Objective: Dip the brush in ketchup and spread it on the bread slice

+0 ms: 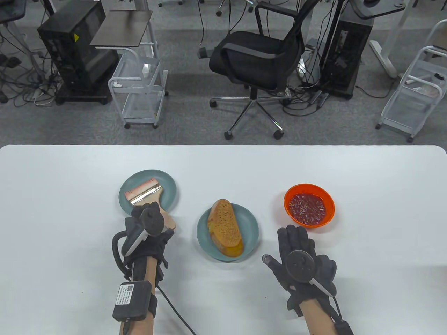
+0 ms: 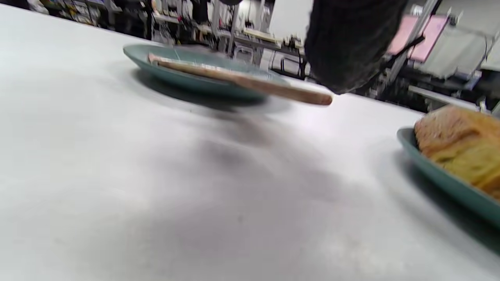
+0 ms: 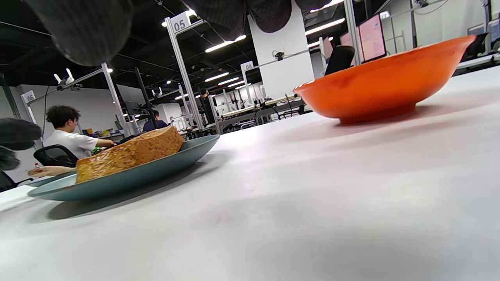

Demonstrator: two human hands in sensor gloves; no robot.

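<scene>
White table [image 1: 223, 167], 2 teal plates on it. Bread [image 1: 225, 223] lies on the plate [image 1: 251, 232] between the hands; the brush [image 1: 148, 197] rests on the far-left plate [image 1: 167, 185]. Left hand [image 1: 148, 226] sits over the brush handle, grip hidden, cannot tell. Right hand [image 1: 300, 256] lies flat, fingers spread, holding nothing, ketchup bowl [image 1: 309, 205] just beyond its fingertips.

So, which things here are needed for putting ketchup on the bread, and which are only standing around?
Needed:
- brush, lying on its plate, left hand at the handle
- orange bowl of ketchup
- bread slice on the middle plate

Only standing around:
- office chair
- white carts
- computer towers
</scene>
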